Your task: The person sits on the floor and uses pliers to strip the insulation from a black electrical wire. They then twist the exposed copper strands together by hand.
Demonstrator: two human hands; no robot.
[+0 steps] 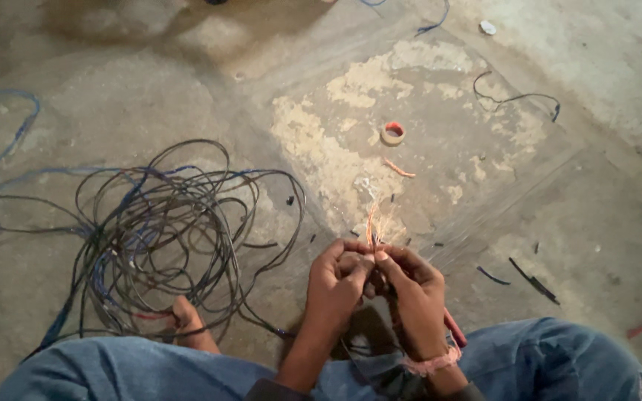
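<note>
My left hand (338, 284) and my right hand (412, 291) meet in front of my knees and pinch the same wire end (372, 225). Bare copper strands fan out upward from between my fingertips. A red tool handle (455, 329) pokes out under my right wrist, which wears a pink band. The wire runs down between my legs, where it is hidden.
A big tangle of black and blue cable (159, 230) lies on the concrete floor to the left, beside my bare foot (189, 324). A roll of tape (393, 133) and an orange wire scrap (399, 169) lie ahead. Cut insulation bits (533, 281) are scattered to the right.
</note>
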